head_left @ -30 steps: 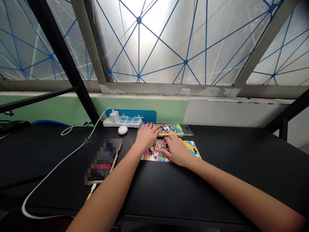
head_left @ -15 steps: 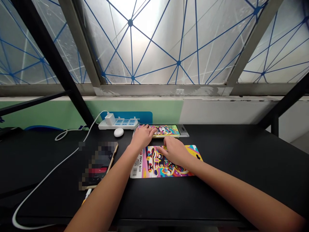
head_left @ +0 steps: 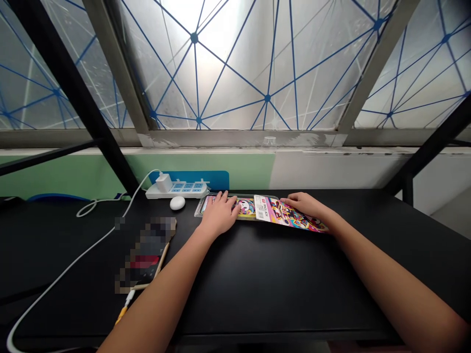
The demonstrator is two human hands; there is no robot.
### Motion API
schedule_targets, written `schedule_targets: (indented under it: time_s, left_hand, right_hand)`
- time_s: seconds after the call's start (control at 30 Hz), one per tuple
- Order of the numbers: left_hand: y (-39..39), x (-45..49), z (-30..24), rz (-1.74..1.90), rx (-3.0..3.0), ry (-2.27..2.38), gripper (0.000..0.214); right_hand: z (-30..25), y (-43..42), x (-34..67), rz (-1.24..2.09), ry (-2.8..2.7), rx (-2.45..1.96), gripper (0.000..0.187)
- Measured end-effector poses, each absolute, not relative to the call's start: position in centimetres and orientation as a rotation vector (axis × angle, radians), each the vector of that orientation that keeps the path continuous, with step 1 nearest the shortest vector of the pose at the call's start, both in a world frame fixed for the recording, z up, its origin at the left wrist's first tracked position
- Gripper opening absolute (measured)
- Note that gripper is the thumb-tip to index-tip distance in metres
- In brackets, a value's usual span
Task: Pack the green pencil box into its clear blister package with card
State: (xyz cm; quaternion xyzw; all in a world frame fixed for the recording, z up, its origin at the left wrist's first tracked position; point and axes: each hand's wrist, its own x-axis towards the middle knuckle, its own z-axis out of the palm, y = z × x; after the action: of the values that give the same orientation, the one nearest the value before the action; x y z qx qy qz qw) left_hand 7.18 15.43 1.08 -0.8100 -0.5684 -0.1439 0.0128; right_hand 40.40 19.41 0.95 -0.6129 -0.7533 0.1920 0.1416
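— Starting with the head view, where are the left hand's (head_left: 220, 214) fingers resting?
— They're lying spread across the printed box (head_left: 246, 207), pressing rather than gripping. Clear plastic packaging (head_left: 198, 210) is peeking out just left of them.
— And the right hand (head_left: 308, 205)?
— Its fingers are apparently gripping the printed card (head_left: 290, 215) along its far edge; the thumb isn't showing clearly. The card is slanting just in front of those fingers, its labelled end overlapping the box between both hands.
— How are you judging the card?
— I'm guessing light, thin and springy, with a slippery gloss; a hard squeeze is risking a crease. I'm favouring an edge pinch near a corner.
— The box?
— I'm expecting something light but stiffer, possibly sliding on the table (head_left: 279, 284); I'm choosing its long sides.
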Motion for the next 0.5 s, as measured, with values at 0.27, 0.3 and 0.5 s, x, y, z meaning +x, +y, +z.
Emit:
schedule_targets:
  time_s: [0.27,0.3,0.5]
  left_hand:
    - [13.9,7.6,2.4,-0.449,-2.609,-1.833,0.042]
    - [13.7,7.6,2.4,-0.461,-2.609,-1.829,0.041]
    - [13.6,7.6,2.0,-0.442,-2.667,-1.749,0.045]
  right_hand:
    - [1.4,18.6,38.1,0.499,-2.149,-1.705,0.055]
    - [1.5,18.5,37.7,0.500,-2.155,-1.691,0.055]
    - [1.6,18.7,38.0,0.505,-2.194,-1.670,0.050]
